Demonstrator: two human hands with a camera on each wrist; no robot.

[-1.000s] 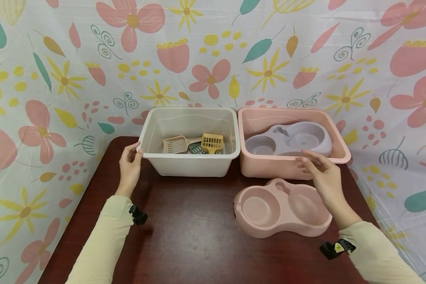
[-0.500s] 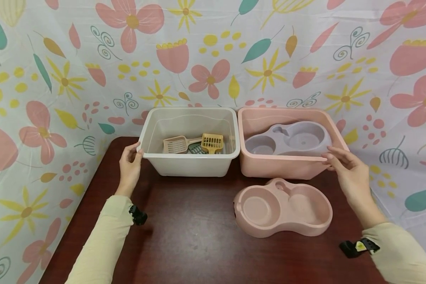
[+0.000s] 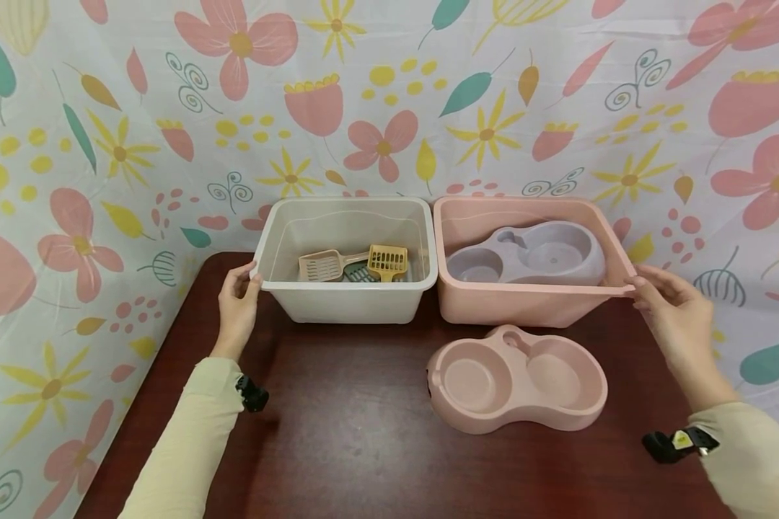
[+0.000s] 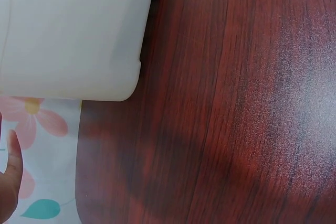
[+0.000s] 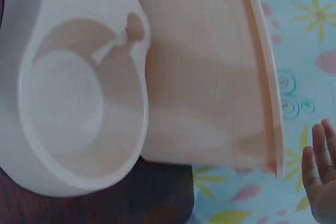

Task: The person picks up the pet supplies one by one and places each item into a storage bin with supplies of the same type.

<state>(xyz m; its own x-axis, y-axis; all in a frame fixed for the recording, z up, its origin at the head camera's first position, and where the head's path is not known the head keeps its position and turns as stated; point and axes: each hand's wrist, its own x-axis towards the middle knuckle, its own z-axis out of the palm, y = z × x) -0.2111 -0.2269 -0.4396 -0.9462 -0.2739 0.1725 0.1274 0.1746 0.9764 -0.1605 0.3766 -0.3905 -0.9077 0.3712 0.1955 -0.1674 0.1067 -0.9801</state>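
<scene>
A white plastic tub (image 3: 344,301) stands at the back left, holding several slotted litter scoops, among them a yellow one (image 3: 388,262) and a beige one (image 3: 324,268). My left hand (image 3: 236,306) touches its front left rim corner with thumb and fingertips. Beside it stands a pink plastic tub (image 3: 513,306), with a lavender double pet bowl (image 3: 558,254) tilted inside. Thumb and fingertips of my right hand (image 3: 678,317) meet that tub's front right corner; the right wrist view shows several extended fingers (image 5: 311,169). Low in the left wrist view, part of my left hand shows.
In front of the pink tub, a pink double pet bowl (image 3: 519,382) lies on the dark red wooden table (image 3: 357,432). The two tubs stand close together against a flowered cloth (image 3: 383,86), which also hangs along both sides of the table.
My right hand has moved right, from over the pink tub's front rim to its front right corner. My left hand has stayed at the white tub's corner.
</scene>
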